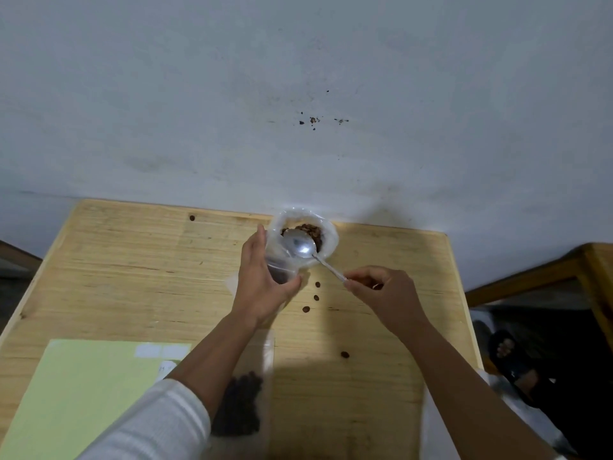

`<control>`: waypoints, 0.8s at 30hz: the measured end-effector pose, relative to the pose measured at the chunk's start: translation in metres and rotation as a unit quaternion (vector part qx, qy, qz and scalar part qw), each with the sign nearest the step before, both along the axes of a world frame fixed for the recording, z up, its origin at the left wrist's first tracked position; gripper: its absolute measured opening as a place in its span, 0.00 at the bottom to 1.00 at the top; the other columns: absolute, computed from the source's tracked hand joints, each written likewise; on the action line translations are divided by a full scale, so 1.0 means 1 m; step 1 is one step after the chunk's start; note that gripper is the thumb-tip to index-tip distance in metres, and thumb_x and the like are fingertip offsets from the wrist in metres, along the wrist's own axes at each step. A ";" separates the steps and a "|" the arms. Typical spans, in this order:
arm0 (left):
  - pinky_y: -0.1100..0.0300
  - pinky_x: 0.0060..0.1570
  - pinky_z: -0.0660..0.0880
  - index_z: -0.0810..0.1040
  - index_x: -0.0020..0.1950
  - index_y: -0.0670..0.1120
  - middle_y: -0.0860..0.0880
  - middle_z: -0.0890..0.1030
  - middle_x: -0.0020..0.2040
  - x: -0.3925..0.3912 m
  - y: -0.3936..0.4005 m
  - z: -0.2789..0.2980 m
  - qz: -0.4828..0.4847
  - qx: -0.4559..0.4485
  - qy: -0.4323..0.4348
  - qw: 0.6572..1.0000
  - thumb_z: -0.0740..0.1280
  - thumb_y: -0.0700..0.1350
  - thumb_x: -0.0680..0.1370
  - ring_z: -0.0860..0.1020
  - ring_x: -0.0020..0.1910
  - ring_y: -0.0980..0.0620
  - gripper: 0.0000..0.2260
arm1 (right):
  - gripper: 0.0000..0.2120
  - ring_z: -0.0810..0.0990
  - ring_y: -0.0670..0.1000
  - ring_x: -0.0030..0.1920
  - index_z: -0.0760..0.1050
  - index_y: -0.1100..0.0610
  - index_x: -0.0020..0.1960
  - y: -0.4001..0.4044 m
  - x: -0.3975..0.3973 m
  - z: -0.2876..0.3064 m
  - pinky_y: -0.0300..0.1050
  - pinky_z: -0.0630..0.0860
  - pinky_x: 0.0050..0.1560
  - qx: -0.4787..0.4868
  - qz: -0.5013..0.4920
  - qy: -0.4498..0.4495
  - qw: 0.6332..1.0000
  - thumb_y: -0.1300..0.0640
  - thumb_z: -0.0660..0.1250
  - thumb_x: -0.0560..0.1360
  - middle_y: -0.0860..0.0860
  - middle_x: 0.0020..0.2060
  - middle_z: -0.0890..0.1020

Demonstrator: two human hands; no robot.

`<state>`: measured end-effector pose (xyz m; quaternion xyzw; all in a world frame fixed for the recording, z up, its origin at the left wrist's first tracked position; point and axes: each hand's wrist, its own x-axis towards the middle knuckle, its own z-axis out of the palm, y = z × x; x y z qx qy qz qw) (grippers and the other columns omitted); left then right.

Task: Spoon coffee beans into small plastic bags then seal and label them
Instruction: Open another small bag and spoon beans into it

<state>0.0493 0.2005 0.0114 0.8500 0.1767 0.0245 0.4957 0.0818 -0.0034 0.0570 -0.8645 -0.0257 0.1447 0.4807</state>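
Head view: I am looking down at the wooden bench (132, 260) with both hands working at its far edge.
Beans: the coffee beans (310, 231) are sitting in a clear plastic container (318, 224) near the back of the bench, close to the wall.
Spoon: the metal spoon (298, 247) is resting with its bowl over the container's mouth; it is looking empty, so I am judging a scoop is about to begin.
Right hand: my right hand (381, 293) is pinching the tip of the spoon's handle between curled fingers, which is giving me reach into the container.
Left hand: my left hand (262, 280) is wrapping thumb and fingers around clear plastic at the container's near side; I cannot tell whether that is the container itself or a small bag held against it, probably to keep it steady.
Filled bag: a clear bag with beans (240, 406) is lying flat on the near bench, partly under my left forearm.
Strays: loose beans (316, 297) are lying scattered just beside the container.
Labels: a green sheet (83, 393) carrying white labels (162, 350) is waiting at the near left.
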 end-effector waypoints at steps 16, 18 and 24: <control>0.76 0.59 0.56 0.48 0.77 0.46 0.47 0.59 0.73 -0.014 -0.014 -0.001 -0.005 0.045 0.001 0.999 0.78 0.52 0.65 0.58 0.63 0.63 0.51 | 0.03 0.76 0.40 0.34 0.82 0.54 0.45 -0.004 0.009 -0.072 0.28 0.67 0.32 0.013 -0.356 0.080 0.931 0.57 0.70 0.72 0.47 0.37 0.81; 0.80 0.56 0.53 0.48 0.77 0.47 0.48 0.59 0.73 -0.014 -0.015 -0.001 -0.007 0.047 0.004 0.999 0.78 0.51 0.65 0.58 0.63 0.63 0.51 | 0.03 0.76 0.43 0.35 0.81 0.56 0.44 -0.002 0.009 -0.076 0.26 0.65 0.31 -0.030 -0.335 0.064 0.939 0.57 0.70 0.72 0.49 0.37 0.82; 0.71 0.62 0.57 0.48 0.77 0.48 0.48 0.59 0.72 -0.015 -0.019 0.003 -0.014 0.040 0.002 0.999 0.77 0.51 0.65 0.58 0.64 0.63 0.50 | 0.06 0.74 0.43 0.34 0.80 0.60 0.43 0.001 0.009 -0.078 0.22 0.66 0.31 -0.098 -0.290 0.027 0.952 0.57 0.70 0.72 0.50 0.37 0.81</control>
